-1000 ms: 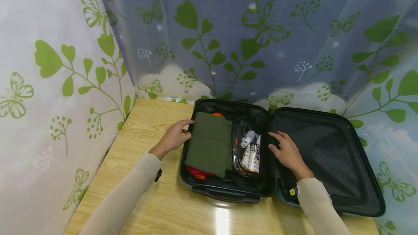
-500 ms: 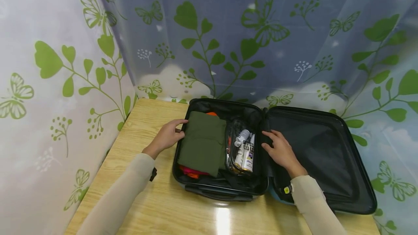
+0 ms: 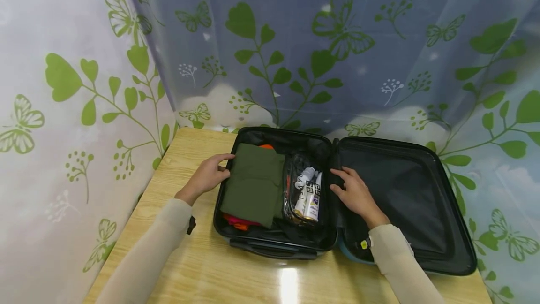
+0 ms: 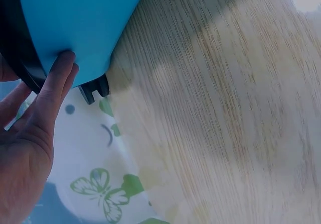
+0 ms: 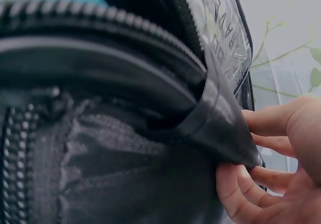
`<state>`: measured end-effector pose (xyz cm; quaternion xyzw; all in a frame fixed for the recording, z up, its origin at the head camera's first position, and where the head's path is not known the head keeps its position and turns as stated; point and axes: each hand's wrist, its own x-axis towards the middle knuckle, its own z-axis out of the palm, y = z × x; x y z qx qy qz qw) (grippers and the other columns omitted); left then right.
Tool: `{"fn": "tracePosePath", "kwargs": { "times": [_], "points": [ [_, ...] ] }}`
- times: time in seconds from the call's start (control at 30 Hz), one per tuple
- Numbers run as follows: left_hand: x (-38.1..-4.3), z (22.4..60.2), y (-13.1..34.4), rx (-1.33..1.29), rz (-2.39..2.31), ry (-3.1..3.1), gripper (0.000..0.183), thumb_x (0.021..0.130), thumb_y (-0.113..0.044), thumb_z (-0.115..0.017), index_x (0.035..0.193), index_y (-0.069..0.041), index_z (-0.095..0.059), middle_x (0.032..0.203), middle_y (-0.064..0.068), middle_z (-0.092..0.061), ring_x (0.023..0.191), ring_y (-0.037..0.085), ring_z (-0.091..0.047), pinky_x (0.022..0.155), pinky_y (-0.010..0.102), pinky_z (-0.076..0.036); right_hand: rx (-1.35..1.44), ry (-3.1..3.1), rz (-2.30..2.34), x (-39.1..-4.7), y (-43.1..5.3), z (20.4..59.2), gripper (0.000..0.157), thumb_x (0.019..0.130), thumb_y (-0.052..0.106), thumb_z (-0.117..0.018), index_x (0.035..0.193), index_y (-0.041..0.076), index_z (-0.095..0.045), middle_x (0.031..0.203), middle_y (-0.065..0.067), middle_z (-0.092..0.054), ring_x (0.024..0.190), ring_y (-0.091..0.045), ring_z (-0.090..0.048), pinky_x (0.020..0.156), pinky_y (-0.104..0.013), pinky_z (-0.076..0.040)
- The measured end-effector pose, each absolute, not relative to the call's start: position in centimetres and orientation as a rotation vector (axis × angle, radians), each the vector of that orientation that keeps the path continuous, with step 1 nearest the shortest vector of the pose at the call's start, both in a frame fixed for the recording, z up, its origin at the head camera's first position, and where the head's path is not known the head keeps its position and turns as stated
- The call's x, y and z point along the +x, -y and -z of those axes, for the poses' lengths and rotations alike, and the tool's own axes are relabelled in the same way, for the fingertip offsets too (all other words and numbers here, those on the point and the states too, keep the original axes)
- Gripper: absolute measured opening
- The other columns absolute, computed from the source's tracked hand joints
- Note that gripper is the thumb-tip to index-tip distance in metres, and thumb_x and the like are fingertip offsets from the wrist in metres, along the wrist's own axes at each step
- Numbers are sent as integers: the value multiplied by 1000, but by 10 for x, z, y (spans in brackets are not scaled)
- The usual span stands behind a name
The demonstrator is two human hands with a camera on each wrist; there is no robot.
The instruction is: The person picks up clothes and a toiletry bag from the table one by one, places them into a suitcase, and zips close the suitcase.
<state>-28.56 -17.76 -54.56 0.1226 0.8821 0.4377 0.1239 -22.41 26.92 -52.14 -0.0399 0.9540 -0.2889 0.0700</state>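
An open black-lined suitcase [image 3: 280, 130] with a blue outer shell [image 4: 83, 28] lies on the wooden table. Its left half holds folded dark green clothing [image 3: 253, 184] over red and orange fabric [image 3: 240, 222]. Beside that sits a clear toiletry bag [image 3: 312, 186] with white bottles inside. My left hand [image 3: 204, 177] grips the suitcase's left wall, one finger along the blue shell and others at the black rim. At the hinge, my right hand [image 3: 352, 193] pinches the black lining strip [image 5: 220, 128] between thumb and fingers.
The lid half [image 3: 401, 191] lies flat at the right of the wooden table [image 3: 202, 266]. A carry handle [image 3: 274, 250] faces the table's front side. Patterned curtains [image 3: 270, 60] hang right behind the suitcase and along the left.
The suitcase has slid to the left across the table, its contents moving with it. Both hands have travelled left along with it, keeping their places on the wall and hinge.
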Motion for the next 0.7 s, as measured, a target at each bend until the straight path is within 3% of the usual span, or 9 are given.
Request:
{"fn": "tracePosePath", "kwargs": {
  "times": [0.5, 0.7],
  "points": [
    [-285, 547, 199, 321, -1277, -2569, 58, 108, -11, -55, 165, -14, -49, 172, 23, -40, 133, 42, -68, 87, 41, -55, -171, -2851, 883, -229, -252, 521, 56, 111, 20, -64, 163, 6, -50, 173, -33, -28, 130, -52, -65, 115, -78, -39],
    [-285, 548, 207, 311, -1279, -2565, 58, 108, -10, -54, 165, -14, -48, 172, 25, -39, 135, 44, -66, 78, 38, -51, -183, -2841, 892, -232, -246, 521, 56, 111, 21, -64, 163, 8, -50, 173, -32, -27, 130, -51, -65, 116, -78, -38]
  ]
}}
